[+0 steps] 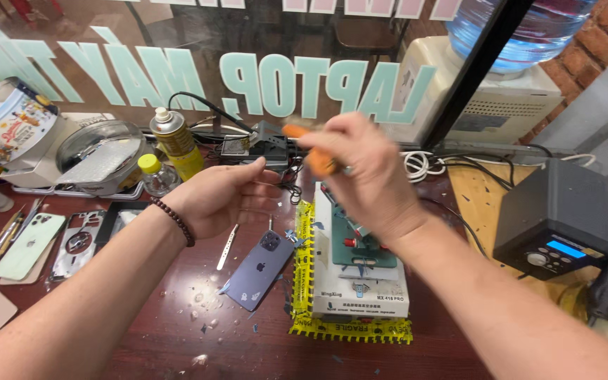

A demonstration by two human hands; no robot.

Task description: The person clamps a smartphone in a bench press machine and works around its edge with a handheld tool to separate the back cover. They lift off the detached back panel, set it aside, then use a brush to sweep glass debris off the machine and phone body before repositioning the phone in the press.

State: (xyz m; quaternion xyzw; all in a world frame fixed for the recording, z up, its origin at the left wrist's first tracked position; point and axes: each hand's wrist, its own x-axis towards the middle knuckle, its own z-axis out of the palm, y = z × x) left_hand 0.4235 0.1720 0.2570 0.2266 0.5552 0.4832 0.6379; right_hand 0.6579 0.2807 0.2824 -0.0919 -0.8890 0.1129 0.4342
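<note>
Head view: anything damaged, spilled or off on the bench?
Yes. Small pale shards lie scattered on the dark red table beside the purple phone back, which lies askew with chipped-looking lower corner. The right hand holds an orange-handled tool, motion-blurred; the left hand is open, empty.

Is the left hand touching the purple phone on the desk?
Apart. The head view shows the left hand raised, palm open, with bare desk and a metal tool between it and the purple phone, which lies flat lower down.

Blurred hand and tool, cut-off items

The right hand (360, 165) and its orange tool (311, 151) are motion-blurred; the water bottle (522, 28) is cropped at top.
</note>
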